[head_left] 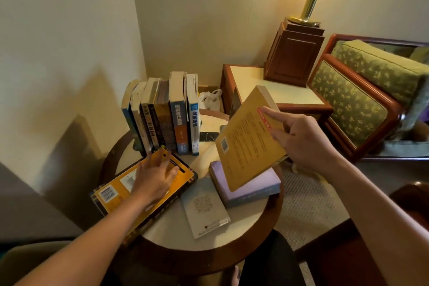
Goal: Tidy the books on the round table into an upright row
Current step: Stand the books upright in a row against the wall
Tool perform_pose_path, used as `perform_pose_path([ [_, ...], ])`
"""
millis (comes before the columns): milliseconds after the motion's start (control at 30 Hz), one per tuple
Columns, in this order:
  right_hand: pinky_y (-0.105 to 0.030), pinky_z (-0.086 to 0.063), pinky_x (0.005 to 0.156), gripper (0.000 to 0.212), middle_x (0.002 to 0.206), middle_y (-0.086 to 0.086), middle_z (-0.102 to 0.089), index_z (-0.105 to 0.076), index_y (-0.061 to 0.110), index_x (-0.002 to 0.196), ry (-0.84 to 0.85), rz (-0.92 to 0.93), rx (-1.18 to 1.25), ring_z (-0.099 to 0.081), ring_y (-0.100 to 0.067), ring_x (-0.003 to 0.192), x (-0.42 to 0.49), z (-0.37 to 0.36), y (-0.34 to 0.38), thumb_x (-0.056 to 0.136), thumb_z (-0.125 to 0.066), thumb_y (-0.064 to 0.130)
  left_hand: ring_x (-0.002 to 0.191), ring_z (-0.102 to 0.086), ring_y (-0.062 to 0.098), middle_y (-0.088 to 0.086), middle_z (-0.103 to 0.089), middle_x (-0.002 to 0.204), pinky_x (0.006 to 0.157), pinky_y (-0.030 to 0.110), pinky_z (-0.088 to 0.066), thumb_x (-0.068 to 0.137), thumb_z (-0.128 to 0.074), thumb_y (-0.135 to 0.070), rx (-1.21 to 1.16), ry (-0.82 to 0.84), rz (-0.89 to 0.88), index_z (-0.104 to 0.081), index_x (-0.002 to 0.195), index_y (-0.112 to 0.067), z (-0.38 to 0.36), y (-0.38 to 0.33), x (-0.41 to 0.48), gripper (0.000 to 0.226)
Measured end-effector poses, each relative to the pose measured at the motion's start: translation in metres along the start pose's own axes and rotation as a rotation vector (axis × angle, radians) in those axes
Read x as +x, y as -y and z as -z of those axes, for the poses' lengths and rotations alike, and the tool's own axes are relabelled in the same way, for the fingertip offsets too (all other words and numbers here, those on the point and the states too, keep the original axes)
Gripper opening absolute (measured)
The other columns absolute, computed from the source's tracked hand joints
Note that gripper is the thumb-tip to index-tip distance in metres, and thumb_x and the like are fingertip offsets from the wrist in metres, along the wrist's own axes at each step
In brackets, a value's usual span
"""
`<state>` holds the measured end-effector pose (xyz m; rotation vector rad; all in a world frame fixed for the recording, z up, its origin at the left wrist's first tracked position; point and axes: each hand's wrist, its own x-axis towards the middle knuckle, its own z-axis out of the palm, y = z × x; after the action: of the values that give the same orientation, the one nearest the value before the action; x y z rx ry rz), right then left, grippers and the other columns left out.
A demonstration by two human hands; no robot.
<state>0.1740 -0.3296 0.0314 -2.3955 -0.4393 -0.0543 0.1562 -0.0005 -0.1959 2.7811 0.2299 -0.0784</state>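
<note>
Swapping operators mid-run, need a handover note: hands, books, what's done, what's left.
Left hand: fingers straight, rests flat on the orange book, which lies flat at the left of the round table.
Right hand: holds the mustard book, lifted and tilted above the lilac book.
Done: the upright row stands at the table's back.
Left: add the mustard, orange and lilac books and the white book, which lies flat front-middle, to the row.
</note>
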Motion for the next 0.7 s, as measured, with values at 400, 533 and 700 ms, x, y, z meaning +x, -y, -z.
perform_pose_path([
  [400,-0.031,-0.054,0.073,0.051,0.148,-0.014,-0.052,-0.043,0.019,0.152,-0.096,0.117,-0.127,-0.061,-0.035,0.119,0.098,-0.055,0.018,0.102,-0.045,0.007,0.155,0.011,0.024,0.000,0.002,0.169,0.126,0.050,0.000,0.094,-0.008,-0.072,0.220,-0.078,-0.009,-0.004,0.161,-0.031,-0.016,0.033,-0.019,0.079],
  [533,-0.007,-0.039,0.047,0.049,0.143,-0.017,-0.056,-0.046,0.016,0.150,-0.051,0.105,-0.121,-0.060,-0.005,0.061,0.136,-0.083,0.022,0.102,-0.046,0.006,0.155,0.011,0.025,0.001,0.000,0.169,0.126,0.051,-0.002,0.099,-0.014,-0.066,0.233,-0.103,-0.032,-0.005,0.161,-0.030,-0.019,0.036,-0.021,0.072],
  [700,-0.016,-0.046,0.054,0.047,0.143,-0.017,-0.056,-0.048,0.022,0.149,0.077,0.097,-0.086,-0.060,-0.007,0.069,0.172,-0.121,0.022,0.104,-0.040,0.011,0.155,0.011,0.022,-0.002,0.000,0.169,0.126,0.051,-0.002,0.099,-0.009,-0.067,0.210,-0.103,-0.023,-0.005,0.161,-0.032,-0.019,0.036,-0.020,0.071],
])
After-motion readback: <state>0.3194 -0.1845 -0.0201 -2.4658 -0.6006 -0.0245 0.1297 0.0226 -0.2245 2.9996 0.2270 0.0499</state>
